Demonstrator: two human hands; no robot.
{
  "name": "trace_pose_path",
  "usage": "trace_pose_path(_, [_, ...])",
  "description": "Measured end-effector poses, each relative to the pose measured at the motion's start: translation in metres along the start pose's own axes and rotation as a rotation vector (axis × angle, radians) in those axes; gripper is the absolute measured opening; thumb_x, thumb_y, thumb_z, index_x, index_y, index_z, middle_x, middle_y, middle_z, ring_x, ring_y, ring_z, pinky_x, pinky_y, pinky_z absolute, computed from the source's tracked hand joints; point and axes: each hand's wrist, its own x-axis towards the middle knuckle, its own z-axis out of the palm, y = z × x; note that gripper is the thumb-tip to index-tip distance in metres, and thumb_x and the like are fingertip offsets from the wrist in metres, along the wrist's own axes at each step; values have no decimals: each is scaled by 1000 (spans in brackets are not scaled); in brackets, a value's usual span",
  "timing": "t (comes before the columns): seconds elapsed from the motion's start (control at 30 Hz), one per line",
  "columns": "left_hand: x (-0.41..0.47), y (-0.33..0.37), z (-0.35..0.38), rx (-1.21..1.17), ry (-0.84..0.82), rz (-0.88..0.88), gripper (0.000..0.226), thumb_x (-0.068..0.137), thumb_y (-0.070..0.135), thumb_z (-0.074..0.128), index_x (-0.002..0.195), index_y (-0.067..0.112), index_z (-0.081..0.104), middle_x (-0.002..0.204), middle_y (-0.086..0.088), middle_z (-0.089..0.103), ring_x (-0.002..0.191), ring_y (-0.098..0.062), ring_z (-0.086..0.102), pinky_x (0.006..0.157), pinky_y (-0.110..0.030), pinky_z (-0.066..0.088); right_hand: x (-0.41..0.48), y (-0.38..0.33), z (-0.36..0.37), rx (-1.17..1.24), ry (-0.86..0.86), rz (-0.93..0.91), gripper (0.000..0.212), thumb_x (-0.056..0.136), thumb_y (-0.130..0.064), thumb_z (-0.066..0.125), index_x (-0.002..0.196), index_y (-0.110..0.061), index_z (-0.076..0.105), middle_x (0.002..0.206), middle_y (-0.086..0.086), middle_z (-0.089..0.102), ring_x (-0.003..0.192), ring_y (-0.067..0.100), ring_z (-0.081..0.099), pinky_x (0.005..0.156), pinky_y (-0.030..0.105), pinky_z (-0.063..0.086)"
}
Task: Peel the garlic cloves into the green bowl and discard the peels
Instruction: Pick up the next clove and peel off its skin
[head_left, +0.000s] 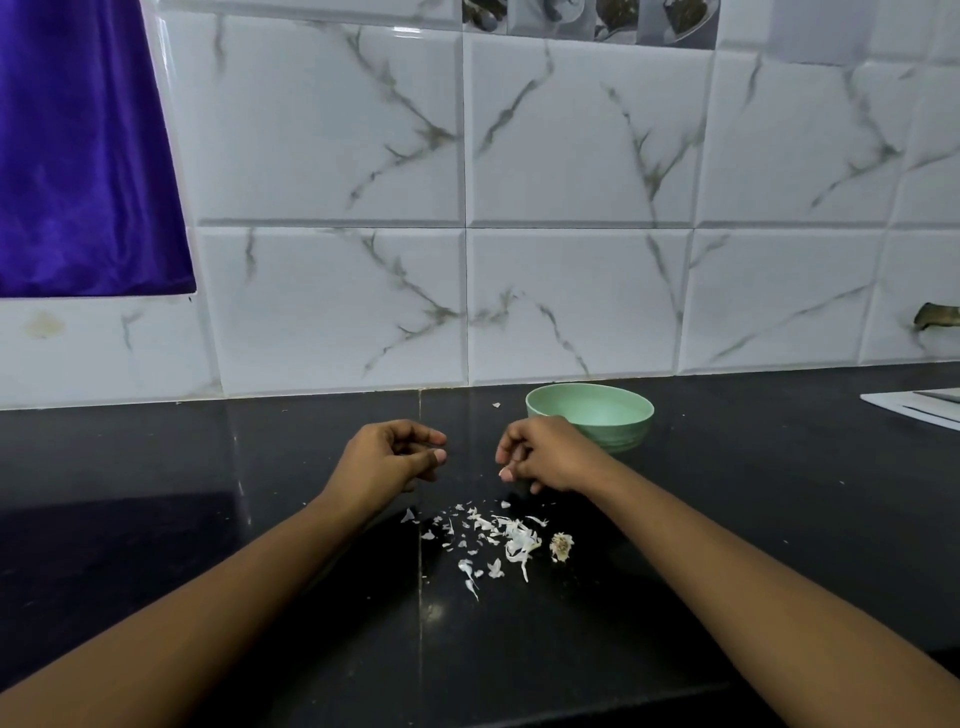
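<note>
A pale green bowl (592, 415) stands on the black counter near the tiled wall; its inside is mostly hidden from this angle. My right hand (550, 457) hovers just in front of the bowl's left side, fingers loosely curled downward, with nothing visible in them. My left hand (389, 460) hovers a short way to the left, thumb and forefinger near each other with nothing seen between them. A scatter of white garlic peels (493, 535) lies on the counter just in front of both hands. A dry garlic root stub (561, 545) sits at the scatter's right end.
The black counter (208, 519) runs up to a white marble-look tiled wall (571, 260). A purple cloth (78, 156) hangs at the upper left. White papers (919, 408) lie at the counter's far right. One stray peel (496, 405) lies left of the bowl.
</note>
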Motion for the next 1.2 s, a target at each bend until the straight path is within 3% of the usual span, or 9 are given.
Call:
trace_pose_path(0.1, [0, 1, -1, 2, 3, 1, 11, 83, 9, 70, 85, 20, 69, 73, -1, 71, 68, -12, 68, 62, -25, 49, 3, -6, -3, -115, 154, -134, 10, 82, -2, 66, 87, -11, 69, 73, -8, 63, 60, -2, 54, 55, 7, 41])
trace_pose_path(0.2, [1, 2, -1, -8, 4, -4, 9, 84, 9, 69, 87, 18, 69, 77, -4, 71, 68, -12, 67, 61, -22, 47, 4, -13, -8, -105, 334, -245, 7, 80, -10, 70, 86, -14, 72, 77, -9, 63, 62, -7, 48, 65, 17, 38])
trace_pose_path(0.33, [1, 1, -1, -3, -7, -5, 9, 84, 10, 69, 87, 18, 69, 78, -4, 72, 70, -14, 69, 61, -23, 48, 2, -10, 14, -402, 111, -208, 12, 84, -11, 63, 90, -18, 71, 94, -4, 70, 87, 11, 60, 70, 23, 40])
trace_pose_path(0.5, [1, 2, -2, -15, -8, -8, 8, 85, 10, 68, 89, 16, 69, 79, -5, 72, 69, -13, 68, 58, -20, 47, 6, -8, 6, -351, 265, -209, 14, 83, -7, 61, 87, -18, 70, 92, -3, 68, 87, 15, 62, 70, 23, 40])
trace_pose_path(0.63, [1, 2, -1, -10, -14, -18, 8, 85, 10, 68, 87, 18, 69, 80, -4, 72, 68, -12, 68, 58, -20, 46, 2, -3, 21, -553, 132, -232, 10, 89, -18, 57, 96, -20, 65, 102, -1, 63, 98, 19, 58, 74, 31, 43])
trace_pose_path(0.73, [2, 2, -1, -22, -9, -14, 8, 85, 11, 68, 87, 18, 69, 81, -3, 72, 67, -11, 68, 57, -20, 46, 6, -2, 14, -476, 286, -254, 10, 90, -18, 55, 96, -22, 63, 101, -4, 63, 95, 17, 59, 75, 29, 43])
trace_pose_path(0.87, [1, 2, 0, -16, -20, -23, 8, 85, 10, 68, 86, 19, 69, 77, 0, 71, 65, -10, 68, 57, -20, 46, 1, -2, 28, -620, 141, -277, 14, 92, -17, 51, 103, -19, 59, 105, 1, 61, 100, 23, 58, 76, 34, 45])
trace_pose_path(1.03, [1, 3, 0, -21, -16, -14, 8, 85, 11, 68, 87, 19, 69, 79, -1, 72, 65, -10, 69, 57, -20, 47, 1, -6, 18, -442, 293, -261, 11, 92, -22, 53, 99, -23, 61, 104, -4, 63, 98, 18, 59, 76, 30, 44])
trace_pose_path(1.2, [1, 1, 0, -22, -30, -17, 10, 84, 9, 70, 86, 19, 68, 77, -1, 71, 64, -9, 68, 58, -21, 47, 0, -10, 25, -478, 164, -211, 11, 90, -21, 58, 99, -22, 64, 104, -4, 65, 96, 15, 59, 72, 26, 39])
